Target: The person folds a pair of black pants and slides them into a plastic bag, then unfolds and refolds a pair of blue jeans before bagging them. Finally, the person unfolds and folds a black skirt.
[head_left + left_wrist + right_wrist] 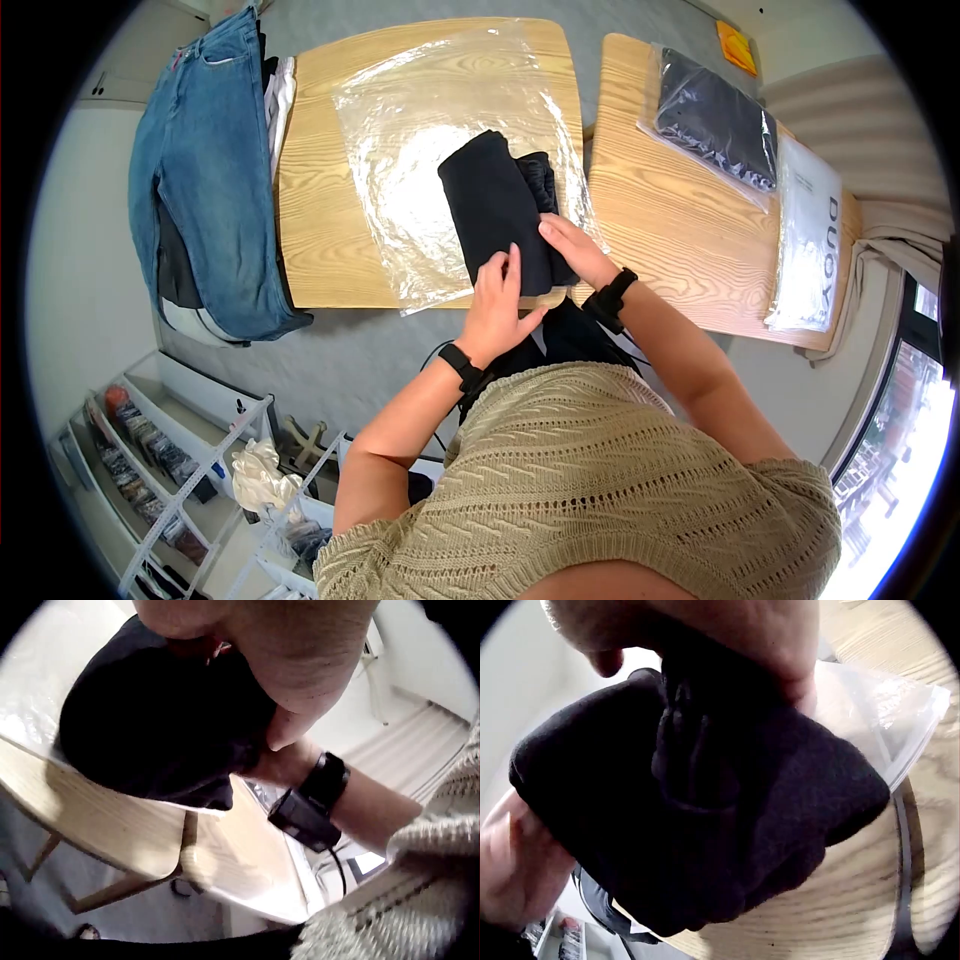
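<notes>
A folded black garment (490, 200) lies over a clear plastic bag (385, 120) on the wooden table, with a bunched, ribbed-looking part showing at its right side. My left hand (492, 308) holds the garment's near edge, fingers on top and thumb at the border. From the right, my right hand (580, 252) grips the other side, its fingertips on the upper layer. Dark cloth (142, 720) fills much of the left wrist view beneath the left palm. In the right wrist view the garment (705, 855) sags in folds between both hands.
Blue jeans (215, 170) and other clothes drape over the table's left end. On a second table (640, 210) at right lie a bagged dark garment (715, 115) and a stack of printed clear bags (808, 235). A white rack (190, 490) stands lower left.
</notes>
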`<state>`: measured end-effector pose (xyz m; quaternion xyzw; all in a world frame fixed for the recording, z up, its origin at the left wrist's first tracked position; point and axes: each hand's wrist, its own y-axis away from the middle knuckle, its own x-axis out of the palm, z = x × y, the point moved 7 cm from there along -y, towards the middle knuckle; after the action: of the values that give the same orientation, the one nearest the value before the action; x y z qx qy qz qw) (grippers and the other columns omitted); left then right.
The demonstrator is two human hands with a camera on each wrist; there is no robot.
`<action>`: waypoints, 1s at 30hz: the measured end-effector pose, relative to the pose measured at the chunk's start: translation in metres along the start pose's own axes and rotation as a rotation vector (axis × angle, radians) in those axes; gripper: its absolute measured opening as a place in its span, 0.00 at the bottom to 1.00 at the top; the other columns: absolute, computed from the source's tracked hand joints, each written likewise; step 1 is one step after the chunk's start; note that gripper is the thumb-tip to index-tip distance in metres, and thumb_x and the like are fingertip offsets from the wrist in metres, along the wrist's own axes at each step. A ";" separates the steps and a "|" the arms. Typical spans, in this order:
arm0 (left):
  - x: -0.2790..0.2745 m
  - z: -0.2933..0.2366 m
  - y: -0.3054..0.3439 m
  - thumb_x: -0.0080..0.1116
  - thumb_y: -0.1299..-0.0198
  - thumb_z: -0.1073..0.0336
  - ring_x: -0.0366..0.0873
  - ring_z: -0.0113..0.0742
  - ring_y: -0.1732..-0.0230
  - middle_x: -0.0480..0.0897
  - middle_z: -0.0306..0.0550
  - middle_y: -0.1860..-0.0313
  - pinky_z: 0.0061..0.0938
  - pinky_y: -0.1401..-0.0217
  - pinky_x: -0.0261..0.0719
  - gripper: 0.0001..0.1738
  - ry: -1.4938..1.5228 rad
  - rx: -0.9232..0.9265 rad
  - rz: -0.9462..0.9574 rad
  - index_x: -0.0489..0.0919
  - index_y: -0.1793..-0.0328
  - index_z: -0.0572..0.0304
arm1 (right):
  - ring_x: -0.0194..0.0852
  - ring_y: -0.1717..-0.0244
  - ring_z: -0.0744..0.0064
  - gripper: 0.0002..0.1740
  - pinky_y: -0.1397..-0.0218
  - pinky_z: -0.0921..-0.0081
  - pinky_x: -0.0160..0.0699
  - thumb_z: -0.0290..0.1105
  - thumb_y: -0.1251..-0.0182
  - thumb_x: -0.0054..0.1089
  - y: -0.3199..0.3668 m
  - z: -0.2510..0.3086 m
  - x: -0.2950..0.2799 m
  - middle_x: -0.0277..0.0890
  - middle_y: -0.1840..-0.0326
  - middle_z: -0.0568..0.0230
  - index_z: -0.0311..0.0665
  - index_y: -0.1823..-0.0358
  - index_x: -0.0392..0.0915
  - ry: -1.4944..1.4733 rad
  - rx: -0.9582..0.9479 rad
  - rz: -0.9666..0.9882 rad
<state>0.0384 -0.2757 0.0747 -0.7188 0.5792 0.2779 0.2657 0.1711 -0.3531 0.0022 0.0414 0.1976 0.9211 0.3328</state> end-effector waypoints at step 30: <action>-0.018 0.138 0.079 0.53 0.49 0.72 0.73 0.45 0.54 0.74 0.46 0.57 0.36 0.54 0.74 0.12 -0.454 0.008 0.216 0.73 0.57 0.57 | 0.75 0.50 0.71 0.30 0.44 0.75 0.74 0.25 0.46 0.65 0.088 0.100 -0.103 0.75 0.48 0.56 0.27 0.40 0.67 -0.167 0.072 -0.121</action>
<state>-0.0549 -0.1810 -0.0147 -0.5708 0.5795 0.4565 0.3605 0.2194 -0.4461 0.1340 0.1179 0.2045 0.8850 0.4014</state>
